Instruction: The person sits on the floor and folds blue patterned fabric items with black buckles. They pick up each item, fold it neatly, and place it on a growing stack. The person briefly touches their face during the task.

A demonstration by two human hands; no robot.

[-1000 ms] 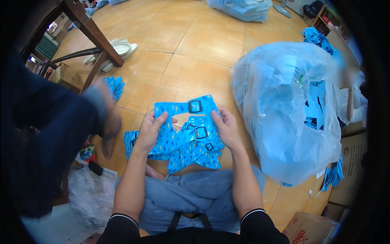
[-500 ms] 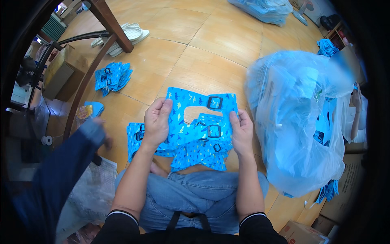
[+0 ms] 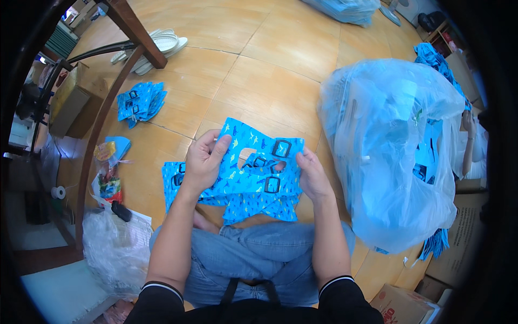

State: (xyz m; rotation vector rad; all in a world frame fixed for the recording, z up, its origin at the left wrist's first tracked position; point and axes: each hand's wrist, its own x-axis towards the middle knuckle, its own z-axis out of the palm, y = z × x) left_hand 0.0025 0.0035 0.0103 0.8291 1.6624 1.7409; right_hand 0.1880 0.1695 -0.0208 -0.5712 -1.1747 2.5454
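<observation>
A blue patterned fabric piece (image 3: 245, 162) with black buckles (image 3: 281, 148) is held up between both hands, above the lap and over the tiled floor (image 3: 270, 70). The left hand (image 3: 204, 161) is clenched on its left edge — thumb on top, fingers curled under. The right hand (image 3: 313, 175) is closed on its right edge, thumb pressed onto the cloth just beside a lower buckle.

Directly beneath the grip, more blue pieces of the same print (image 3: 253, 202) are stacked on the floor and against the knees in jeans (image 3: 253, 259).

To the right of the right hand, close by, a large translucent plastic bag (image 3: 394, 151) stands bulging; blue fabric and dark buckle shapes are seen through its wall — exact count cannot be told.

Well beyond the left hand, up and to the left, a small pile of similar blue pieces (image 3: 139, 102) lies on the floor. Below that hand, a crumpled clear plastic bag (image 3: 113, 248) is seen, contents unclear. A cardboard box (image 3: 73, 105) sits at far left.
</observation>
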